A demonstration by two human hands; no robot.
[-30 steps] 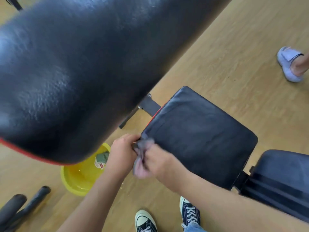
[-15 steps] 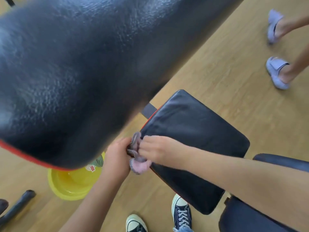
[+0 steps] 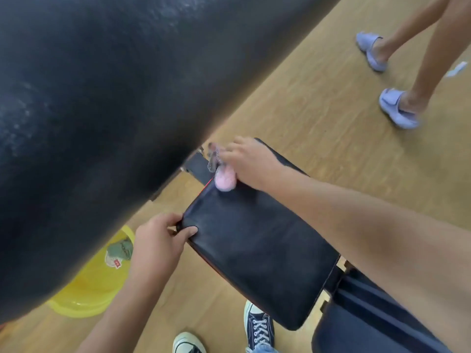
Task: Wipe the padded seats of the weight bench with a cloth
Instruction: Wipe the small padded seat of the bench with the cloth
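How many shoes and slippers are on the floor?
4. Two dark sneakers at the bottom edge, one beside the seat pad, one left of it and cut off. Two lilac slippers top right, one farther, one nearer. None seems hidden.

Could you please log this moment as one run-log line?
right hand: presses pink cloth on black padded seat, far corner | left hand: grips seat's near-left corner | yellow plastic basin: on floor

Seat pad (image 3: 257, 248): black leather-like, faint sheen
Backrest (image 3: 102, 110): black, pebbled, glossy
Cloth (image 3: 223, 175): pink, fuzzy
Basin (image 3: 86, 299): yellow glossy plastic
Floor (image 3: 318, 110): matt wood grain
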